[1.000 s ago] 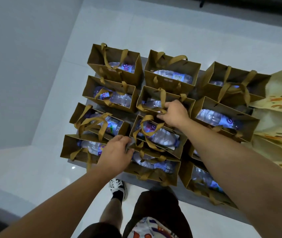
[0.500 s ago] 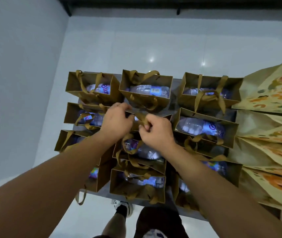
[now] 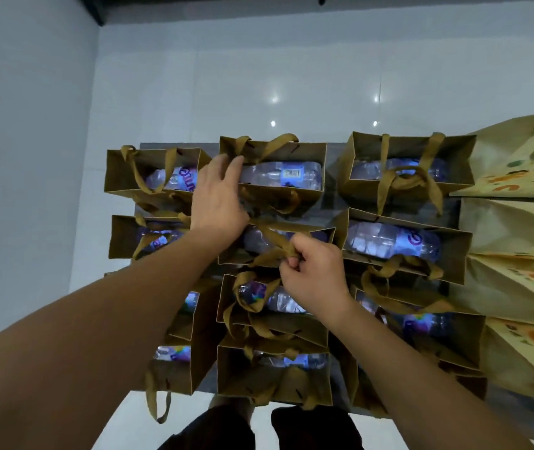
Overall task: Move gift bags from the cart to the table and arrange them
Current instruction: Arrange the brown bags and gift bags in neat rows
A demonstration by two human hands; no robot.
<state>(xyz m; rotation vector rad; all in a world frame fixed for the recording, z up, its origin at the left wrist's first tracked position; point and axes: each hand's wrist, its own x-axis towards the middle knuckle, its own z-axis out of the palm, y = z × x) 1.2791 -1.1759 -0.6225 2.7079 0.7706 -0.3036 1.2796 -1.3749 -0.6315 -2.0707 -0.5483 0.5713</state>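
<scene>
Nearest the person, brown gift bags [image 3: 273, 375] stand packed in rows on the grey surface [image 3: 332, 147], each holding a water bottle [image 3: 280, 173] lying on its side. In the middle row the right hand [image 3: 316, 274] is closed around the gathered ribbon handles [image 3: 273, 251] of the centre bag [image 3: 277, 243]. Farther off, the left hand [image 3: 218, 193] reaches with loosely spread fingers to the near left corner of the far centre bag [image 3: 273, 167], holding nothing. Patterned cream bags [image 3: 519, 287] lie at the right. Lifting by the ribbons may snag neighbouring handles, since they overlap, and tip an adjacent bag.
</scene>
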